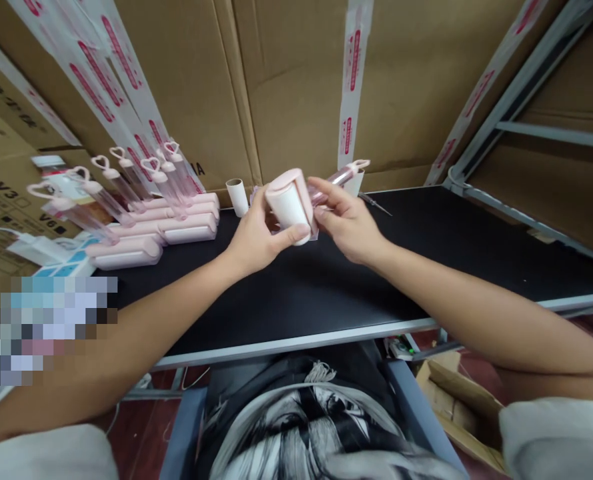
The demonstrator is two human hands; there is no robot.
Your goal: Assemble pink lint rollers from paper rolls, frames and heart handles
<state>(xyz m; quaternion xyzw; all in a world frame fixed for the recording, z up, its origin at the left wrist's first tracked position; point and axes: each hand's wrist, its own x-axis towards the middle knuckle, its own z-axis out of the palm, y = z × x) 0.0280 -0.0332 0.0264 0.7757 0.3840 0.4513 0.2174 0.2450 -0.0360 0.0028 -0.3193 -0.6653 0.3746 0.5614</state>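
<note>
A pink and white lint roller (291,205) is held up over the black tabletop, its roller end toward me. My left hand (256,237) grips that end, with the thumb across the front of the white roll. On the other side my right hand (349,223) is closed, thumb and forefinger at the edge of the pink cover by the clear handle (340,176), which points up and right to a heart-shaped loop. Its fingertips are partly hidden. Behind my hands stand a white cardboard tube (237,197) and another white tube (355,184), partly covered by the handle.
Several similar lint rollers (189,228) stand in rows at the left, handles up. Beside them are a bottle (51,170) and a power strip (71,261) with a white plug. A thin pointed tool (376,203) lies at the back right. Cardboard boxes (296,80) wall the rear; metal shelving (551,137) stands right.
</note>
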